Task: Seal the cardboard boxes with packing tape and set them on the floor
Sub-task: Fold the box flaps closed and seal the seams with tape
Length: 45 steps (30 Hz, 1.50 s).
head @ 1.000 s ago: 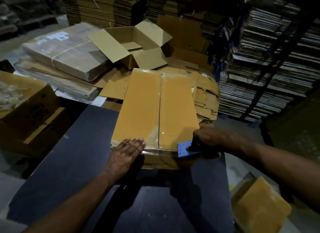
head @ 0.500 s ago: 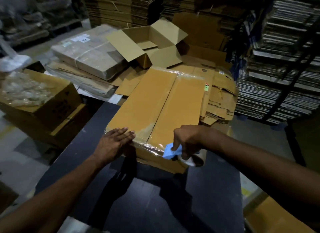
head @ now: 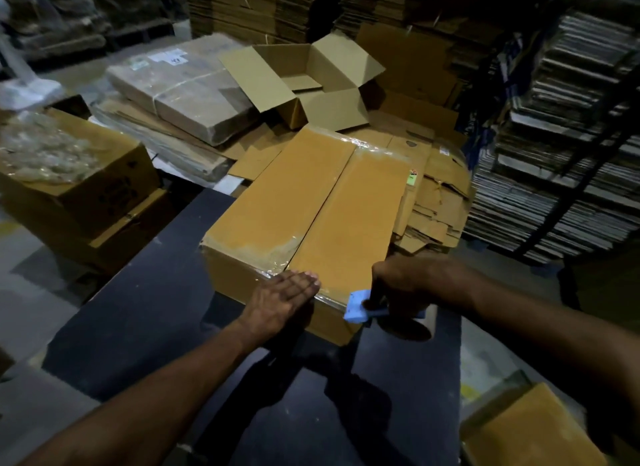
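A long closed cardboard box (head: 311, 202) lies on the dark table (head: 145, 313), its flaps shut and clear tape shining along the centre seam and near edge. My left hand (head: 287, 299) rests flat, fingers straight, on the box's near edge by the seam. My right hand (head: 401, 285) grips a blue tape dispenser (head: 363, 308) at the box's near right corner, with the tape roll in shadow beneath the hand.
An open empty box (head: 311, 84) and a wrapped bundle of flat cartons (head: 187, 91) sit behind. A box with plastic wrap (head: 69, 167) stands left. Flattened cartons (head: 436, 202) pile up right of the box, stacked sheets (head: 554, 153) beyond. Another box (head: 530, 427) lies low right.
My left hand slid right along the near edge to the seam. My right hand carried the dispenser right to the box's corner. The view shifted, so the box appears rotated.
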### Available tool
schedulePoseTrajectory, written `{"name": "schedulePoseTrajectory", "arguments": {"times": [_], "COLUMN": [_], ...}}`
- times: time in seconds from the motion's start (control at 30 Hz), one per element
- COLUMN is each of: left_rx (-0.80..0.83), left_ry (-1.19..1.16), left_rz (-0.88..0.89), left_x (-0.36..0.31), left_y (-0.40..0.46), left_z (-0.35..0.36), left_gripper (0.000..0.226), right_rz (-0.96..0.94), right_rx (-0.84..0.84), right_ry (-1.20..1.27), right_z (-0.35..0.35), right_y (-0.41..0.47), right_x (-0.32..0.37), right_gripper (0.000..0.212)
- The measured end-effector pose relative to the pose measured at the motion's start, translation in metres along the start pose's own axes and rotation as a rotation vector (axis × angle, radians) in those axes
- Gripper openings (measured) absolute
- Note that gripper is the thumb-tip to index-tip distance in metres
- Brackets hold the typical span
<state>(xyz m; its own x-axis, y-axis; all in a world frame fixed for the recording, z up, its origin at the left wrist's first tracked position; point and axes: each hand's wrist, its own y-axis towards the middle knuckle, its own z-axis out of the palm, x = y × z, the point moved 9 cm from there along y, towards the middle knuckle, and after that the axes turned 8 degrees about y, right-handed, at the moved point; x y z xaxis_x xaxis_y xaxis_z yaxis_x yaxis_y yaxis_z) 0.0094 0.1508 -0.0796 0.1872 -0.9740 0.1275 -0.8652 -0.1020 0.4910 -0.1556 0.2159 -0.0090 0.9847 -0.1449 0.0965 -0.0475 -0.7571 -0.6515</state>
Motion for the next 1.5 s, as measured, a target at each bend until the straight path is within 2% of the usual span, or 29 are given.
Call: {"name": "schedulePoseTrajectory", "arguments": {"times": [0.13, 0.33, 0.4, 0.47, 0.5, 0.67, 0.77, 0.87, 0.97, 1.1, 1.17, 1.2, 1.27, 1.3, 1.5], "left_rx": [-0.003, 0.067, 0.075, 0.026, 0.0, 0.025, 0.006, 0.002, 0.028, 0.069, 0.101, 0.124, 0.152, 0.161, 0.203], "left_ry": [-0.027, -0.102, -0.054, 0.011, 0.023, -0.047, -0.074, -0.095, -0.124, -0.175, -0.19, -0.191, -0.194, -0.2, -0.211], "left_rz": [-0.003, -0.026, -0.01, -0.009, -0.012, 0.1, 0.103, 0.114, 0.115, 0.089, 0.081, 0.095, 0.132, 0.14, 0.17], "left_x": [0.004, 0.007, 0.003, -0.006, -0.013, -0.068, -0.065, -0.063, -0.062, -0.057, -0.056, -0.055, -0.055, -0.054, -0.053], "left_y": [-0.005, -0.005, -0.003, 0.006, 0.014, 0.045, 0.04, 0.04, 0.038, 0.037, 0.04, 0.042, 0.042, 0.042, 0.039], "left_z": [0.007, 0.011, 0.007, -0.006, -0.009, 0.014, 0.018, 0.014, 0.016, 0.019, 0.015, 0.013, 0.012, 0.013, 0.016], "left_gripper": [0.056, 0.072, 0.068, 0.047, 0.044, 0.046, 0.049, 0.05, 0.055, 0.044, 0.056, 0.06, 0.052, 0.048, 0.047], "right_rz": [0.015, 0.033, 0.034, 0.043, 0.043, 0.011, 0.037, 0.03, 0.093, 0.149, 0.173, 0.166, 0.109, 0.08, 0.096], "right_rx": [0.004, -0.017, -0.031, -0.03, -0.034, -0.039, -0.08, -0.146, -0.136, -0.134, -0.134, -0.139, -0.099, -0.112, -0.266], "right_ry": [0.057, 0.092, 0.082, 0.032, 0.024, 0.184, 0.283, 0.278, 0.335, 0.372, 0.344, 0.326, 0.274, 0.294, 0.46], "right_z": [0.005, 0.005, 0.009, 0.015, 0.015, 0.015, 0.022, 0.029, 0.043, 0.068, 0.076, 0.081, 0.1, 0.106, 0.132], "right_y": [-0.014, -0.025, -0.023, -0.019, -0.018, -0.025, -0.043, -0.065, -0.088, -0.103, -0.097, -0.09, -0.072, -0.065, -0.035], "right_x": [0.0, -0.012, -0.012, -0.015, -0.015, -0.015, -0.027, -0.041, -0.066, -0.08, -0.073, -0.068, -0.054, -0.048, -0.053], "right_gripper": [0.038, 0.032, 0.034, 0.03, 0.028, 0.029, 0.031, 0.03, 0.026, 0.041, 0.018, 0.017, 0.053, 0.06, 0.062]}}
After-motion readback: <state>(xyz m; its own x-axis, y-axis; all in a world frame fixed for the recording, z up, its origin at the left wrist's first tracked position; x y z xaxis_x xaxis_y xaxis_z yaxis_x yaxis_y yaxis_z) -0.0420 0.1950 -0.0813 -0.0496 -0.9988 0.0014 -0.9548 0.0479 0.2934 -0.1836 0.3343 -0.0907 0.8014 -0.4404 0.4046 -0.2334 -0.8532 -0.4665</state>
